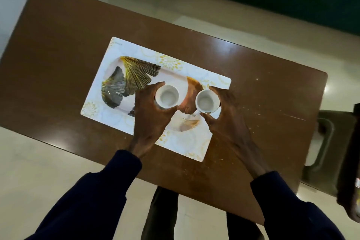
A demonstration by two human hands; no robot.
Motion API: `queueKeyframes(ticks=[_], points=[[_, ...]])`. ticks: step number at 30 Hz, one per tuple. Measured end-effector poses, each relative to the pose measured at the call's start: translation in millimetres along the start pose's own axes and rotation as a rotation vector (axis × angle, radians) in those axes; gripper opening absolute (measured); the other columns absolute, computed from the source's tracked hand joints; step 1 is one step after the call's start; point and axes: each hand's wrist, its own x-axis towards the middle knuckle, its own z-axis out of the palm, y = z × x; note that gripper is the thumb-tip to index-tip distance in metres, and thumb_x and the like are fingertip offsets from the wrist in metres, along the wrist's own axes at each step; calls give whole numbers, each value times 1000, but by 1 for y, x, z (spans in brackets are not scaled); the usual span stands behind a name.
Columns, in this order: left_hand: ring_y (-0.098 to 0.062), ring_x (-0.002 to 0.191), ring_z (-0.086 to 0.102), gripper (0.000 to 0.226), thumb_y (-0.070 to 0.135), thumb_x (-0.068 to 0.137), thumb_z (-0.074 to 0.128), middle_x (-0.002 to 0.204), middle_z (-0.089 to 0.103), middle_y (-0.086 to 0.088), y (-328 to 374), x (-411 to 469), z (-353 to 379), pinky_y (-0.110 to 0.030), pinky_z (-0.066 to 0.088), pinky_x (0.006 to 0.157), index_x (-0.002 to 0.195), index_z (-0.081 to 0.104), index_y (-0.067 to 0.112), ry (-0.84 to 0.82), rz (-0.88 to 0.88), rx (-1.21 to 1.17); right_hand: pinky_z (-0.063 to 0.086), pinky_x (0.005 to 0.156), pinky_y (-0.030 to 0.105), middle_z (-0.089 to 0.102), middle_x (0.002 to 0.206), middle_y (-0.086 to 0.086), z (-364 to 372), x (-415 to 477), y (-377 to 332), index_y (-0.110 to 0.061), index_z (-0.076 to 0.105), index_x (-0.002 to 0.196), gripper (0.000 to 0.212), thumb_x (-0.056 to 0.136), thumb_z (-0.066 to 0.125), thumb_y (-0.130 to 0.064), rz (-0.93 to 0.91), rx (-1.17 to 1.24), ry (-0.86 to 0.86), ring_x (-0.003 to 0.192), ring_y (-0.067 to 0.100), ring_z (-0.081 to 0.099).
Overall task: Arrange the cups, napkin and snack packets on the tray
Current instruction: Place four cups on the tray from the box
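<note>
A white rectangular tray with gold and grey leaf patterns lies on the brown table. My left hand grips a small white cup over the tray's middle. My right hand grips a second white cup over the tray's right part. Both cups are upright and look empty inside. I cannot tell whether they touch the tray. No napkin or snack packets are in view.
The table's right end is bare and scratched, and its near edge runs beside my sleeves. A dark olive chair or bin stands just right of the table. Part of another person's hand shows at the right border. Pale floor surrounds the table.
</note>
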Motion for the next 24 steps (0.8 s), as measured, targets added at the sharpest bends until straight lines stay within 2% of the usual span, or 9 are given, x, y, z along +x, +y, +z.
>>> queueKeyframes(ticks=[2, 4, 7, 11, 14, 16, 18, 22, 24], points=[[-25, 116, 63, 67, 37, 68, 95, 123, 70, 0, -17, 14, -9, -49, 55, 94, 123, 68, 10, -30, -36, -78, 45, 110, 43, 59, 138, 11, 18, 17, -13, -9, 52, 139, 74, 75, 88, -19, 14, -32, -8, 127, 31, 54], [-26, 116, 61, 66, 35, 69, 94, 123, 69, -2, -37, 28, -13, -49, 54, 94, 124, 67, 9, -25, -32, -49, 43, 105, 37, 60, 137, 7, 35, 29, -23, -12, 52, 139, 78, 72, 90, -22, 36, -26, -1, 126, 26, 51], [-27, 119, 58, 69, 32, 70, 93, 125, 68, -6, -64, 48, -17, -47, 52, 97, 129, 65, 11, -58, -33, -19, 43, 104, 37, 59, 137, 7, 60, 46, -33, -11, 51, 140, 80, 70, 90, -17, 40, -67, -9, 126, 26, 50], [-22, 114, 56, 67, 31, 69, 93, 122, 71, -5, -83, 69, -21, -26, 43, 93, 127, 66, 11, -66, -12, 0, 43, 111, 47, 60, 138, 11, 88, 64, -42, -10, 52, 140, 74, 74, 86, -16, 29, -116, 10, 129, 32, 53], [-24, 119, 56, 69, 32, 71, 93, 126, 69, -5, -90, 82, -21, -24, 40, 98, 130, 64, 11, -108, -44, 3, 40, 113, 48, 61, 139, 10, 103, 74, -46, -12, 54, 139, 72, 76, 86, -19, 47, -134, 28, 130, 32, 55], [-25, 121, 57, 71, 32, 71, 93, 128, 69, -5, -91, 84, -20, -9, 31, 101, 131, 63, 11, -130, -33, 14, 40, 113, 48, 61, 139, 9, 108, 73, -47, -13, 55, 138, 71, 76, 87, -19, 70, -124, 38, 131, 31, 56], [-25, 122, 56, 74, 34, 70, 94, 130, 67, -4, -93, 89, -19, -2, 25, 97, 133, 62, 11, -157, -21, 12, 40, 113, 46, 61, 139, 9, 112, 75, -47, -12, 54, 138, 71, 75, 87, -16, 74, -96, 40, 131, 31, 55], [-21, 122, 53, 78, 37, 68, 94, 133, 66, -3, -94, 99, -16, -14, 31, 96, 135, 61, 15, -171, -1, -4, 29, 109, 29, 59, 140, 9, 114, 77, -47, -12, 51, 141, 73, 76, 85, -11, 89, -82, 44, 132, 30, 52], [-21, 121, 55, 77, 36, 68, 95, 132, 67, -4, -95, 103, -15, -7, 30, 98, 133, 61, 13, -181, 15, -34, 28, 109, 27, 58, 140, 9, 114, 78, -47, -12, 50, 142, 72, 78, 84, -11, 85, -85, 52, 133, 29, 51]])
